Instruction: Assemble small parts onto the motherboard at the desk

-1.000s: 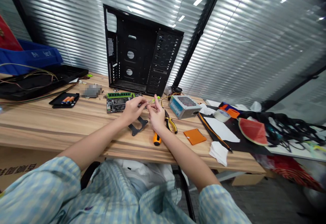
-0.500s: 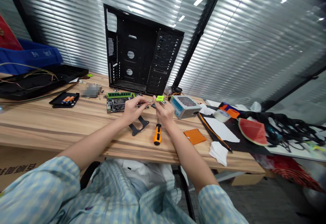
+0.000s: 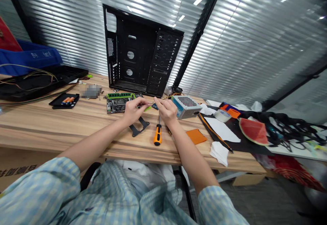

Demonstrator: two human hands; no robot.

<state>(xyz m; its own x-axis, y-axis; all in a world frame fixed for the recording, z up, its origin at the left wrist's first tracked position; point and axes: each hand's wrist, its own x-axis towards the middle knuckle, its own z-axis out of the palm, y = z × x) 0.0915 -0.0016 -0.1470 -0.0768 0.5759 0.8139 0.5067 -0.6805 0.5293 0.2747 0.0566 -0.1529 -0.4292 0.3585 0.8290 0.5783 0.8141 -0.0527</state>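
Observation:
Fingertips of both my hands meet over the table in front of the computer case (image 3: 138, 44). My left hand (image 3: 133, 111) is closed in a pinch on a small metal piece (image 3: 151, 103), too small to name. A bright green piece (image 3: 147, 108) shows just under those fingertips. My right hand (image 3: 167, 111) has its fingers bent together at the other end of the metal piece; what it holds is hidden. Left of the hands lies a motherboard (image 3: 114, 106) with a green memory stick (image 3: 120, 95). A black bracket (image 3: 138, 132) and an orange-black screwdriver (image 3: 157, 135) lie nearer me.
A power supply (image 3: 186, 107) stands right of my right hand, with an orange flat piece (image 3: 196, 136) nearer. Farther right are a tape roll (image 3: 222, 116) and a watermelon-slice object (image 3: 254, 131). At left are a black tray (image 3: 57, 101) with batteries and a blue bin (image 3: 30, 58).
The bright green piece has gone from above my right hand's fingers, and green now shows below my left fingertips. My right hand has turned slightly; the left has hardly moved.

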